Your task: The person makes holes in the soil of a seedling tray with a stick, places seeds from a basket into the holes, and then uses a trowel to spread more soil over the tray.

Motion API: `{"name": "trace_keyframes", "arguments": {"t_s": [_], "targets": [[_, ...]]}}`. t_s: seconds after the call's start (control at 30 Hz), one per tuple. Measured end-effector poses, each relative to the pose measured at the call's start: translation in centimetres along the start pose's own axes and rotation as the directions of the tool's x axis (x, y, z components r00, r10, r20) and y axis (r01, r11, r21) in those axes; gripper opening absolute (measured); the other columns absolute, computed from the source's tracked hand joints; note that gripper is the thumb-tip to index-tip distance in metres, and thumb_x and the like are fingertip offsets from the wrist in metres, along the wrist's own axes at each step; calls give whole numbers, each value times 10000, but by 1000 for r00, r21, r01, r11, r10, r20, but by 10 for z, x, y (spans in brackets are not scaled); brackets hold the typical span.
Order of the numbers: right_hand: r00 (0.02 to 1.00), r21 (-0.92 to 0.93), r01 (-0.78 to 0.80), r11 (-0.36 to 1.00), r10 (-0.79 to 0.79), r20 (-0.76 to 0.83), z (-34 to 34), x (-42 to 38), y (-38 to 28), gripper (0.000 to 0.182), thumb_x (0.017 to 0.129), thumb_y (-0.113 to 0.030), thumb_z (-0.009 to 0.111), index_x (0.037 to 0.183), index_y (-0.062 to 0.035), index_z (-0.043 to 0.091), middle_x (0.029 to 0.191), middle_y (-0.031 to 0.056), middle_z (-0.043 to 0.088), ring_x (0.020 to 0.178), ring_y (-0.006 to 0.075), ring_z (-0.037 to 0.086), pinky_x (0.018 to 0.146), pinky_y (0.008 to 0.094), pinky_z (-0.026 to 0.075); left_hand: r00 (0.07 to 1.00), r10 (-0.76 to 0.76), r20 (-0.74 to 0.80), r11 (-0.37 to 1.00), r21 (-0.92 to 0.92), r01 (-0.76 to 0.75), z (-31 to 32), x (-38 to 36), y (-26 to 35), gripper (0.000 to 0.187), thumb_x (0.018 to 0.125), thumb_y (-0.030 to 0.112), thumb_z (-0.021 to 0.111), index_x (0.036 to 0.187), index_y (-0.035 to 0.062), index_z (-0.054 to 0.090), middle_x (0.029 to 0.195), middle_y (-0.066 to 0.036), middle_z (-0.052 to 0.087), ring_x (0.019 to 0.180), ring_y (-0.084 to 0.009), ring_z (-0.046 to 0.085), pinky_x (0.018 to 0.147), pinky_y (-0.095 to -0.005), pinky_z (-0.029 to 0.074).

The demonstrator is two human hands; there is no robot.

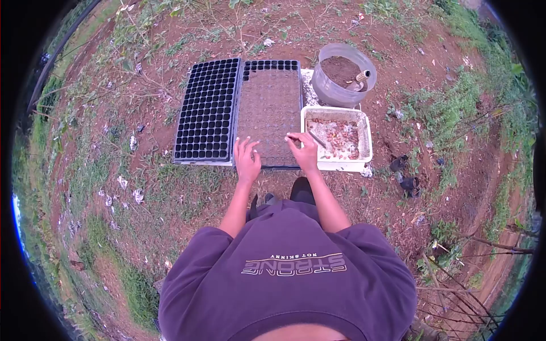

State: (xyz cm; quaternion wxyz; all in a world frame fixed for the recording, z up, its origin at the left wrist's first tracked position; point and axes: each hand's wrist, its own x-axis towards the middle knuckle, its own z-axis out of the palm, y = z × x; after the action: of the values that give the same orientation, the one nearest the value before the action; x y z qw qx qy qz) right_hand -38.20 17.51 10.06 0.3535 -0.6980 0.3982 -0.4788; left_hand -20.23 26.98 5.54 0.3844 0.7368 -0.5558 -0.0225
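Observation:
A seedling tray [269, 108] filled with brown soil lies in front of me, its far row of cells dark and unfilled. Over its near left edge is my left hand [248, 163], fingers apart and holding nothing I can see. My right hand [306, 152] is at the tray's right edge, thumb and fingertips pinched together. Whatever the pinch holds is too small to make out. Close by on the right stands a white plastic basket [370, 149] with small reddish-brown bits, perhaps bulbs or seeds, and a thin stick [317, 140] inside.
An unfilled black seedling tray [207, 108] lies against the left side of the soil-filled one. A clear round tub [335, 94] of dark soil, with a pale tube-like object [363, 75] in it, stands behind the basket. Dark scraps [409, 186] lie on the ground at right.

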Motion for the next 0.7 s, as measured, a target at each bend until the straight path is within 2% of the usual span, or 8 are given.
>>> {"name": "trace_keyframes", "arguments": {"t_s": [0.03, 0.1, 0.2, 0.33, 0.43, 0.5, 0.7], "targets": [[1000, -1, 4, 1000, -4, -1, 4, 1, -1, 154, 798, -64, 756, 943, -26, 720, 915, 91, 694, 867, 229, 655, 783, 326, 521, 1000, 5, -4, 1000, -6, -5, -3, 0, -3, 313, 844, 17, 561, 1135, 103, 638, 1320, -130, 528, 1368, -405, 315, 1119, -491, 296], [996, -142, 6, 990, -18, -85, 14, 2, -5, 149, 802, -57, 743, 947, -33, 719, 921, 91, 676, 899, 251, 632, 800, 345, 502, 1000, 12, -7, 1000, -12, -12, -10, 1, -9, 316, 842, 9, 556, 1132, 102, 641, 1312, -126, 538, 1361, -405, 327, 1116, -488, 297], [987, -148, 24, 989, -47, -154, 34, 6, -4, 149, 807, -48, 729, 956, -40, 717, 921, 92, 661, 910, 258, 617, 803, 355, 493, 999, -6, -34, 1000, -18, 5, -18, 5, -20, 319, 835, 1, 558, 1123, 103, 647, 1316, -124, 538, 1358, -406, 333, 1109, -489, 306], [991, -150, 38, 988, -57, -122, 54, 18, 6, 171, 805, -48, 729, 975, -44, 712, 923, 96, 667, 904, 252, 620, 798, 353, 503, 1000, -20, -4, 1000, 6, 20, -11, 17, -26, 312, 830, -4, 567, 1109, 103, 658, 1312, -118, 544, 1358, -394, 340, 1105, -480, 315], [993, -133, 2, 991, -17, -115, 71, 33, 16, 175, 811, -60, 733, 985, -52, 715, 929, 90, 678, 866, 226, 629, 771, 329, 515, 998, 39, 41, 999, -8, -39, -9, 34, -20, 304, 822, 18, 588, 1107, 100, 656, 1286, -111, 558, 1340, -383, 371, 1103, -464, 332], [993, -120, 5, 993, -19, -115, 85, 49, 23, 179, 820, -77, 740, 996, -56, 717, 942, 86, 691, 829, 199, 640, 743, 310, 525, 998, 38, 44, 999, -9, -38, -6, 48, -30, 303, 822, 17, 586, 1106, 98, 656, 1283, -111, 561, 1336, -385, 375, 1100, -467, 334], [990, -72, -58, 996, 48, -133, 114, 99, 35, 173, 838, -88, 724, 1005, -44, 721, 954, 92, 694, 854, 209, 645, 768, 322, 528, 998, 16, 66, 1000, 16, -17, 3, 102, -71, 283, 832, 23, 577, 1092, 104, 658, 1275, -122, 565, 1332, -387, 375, 1095, -468, 337]]}}
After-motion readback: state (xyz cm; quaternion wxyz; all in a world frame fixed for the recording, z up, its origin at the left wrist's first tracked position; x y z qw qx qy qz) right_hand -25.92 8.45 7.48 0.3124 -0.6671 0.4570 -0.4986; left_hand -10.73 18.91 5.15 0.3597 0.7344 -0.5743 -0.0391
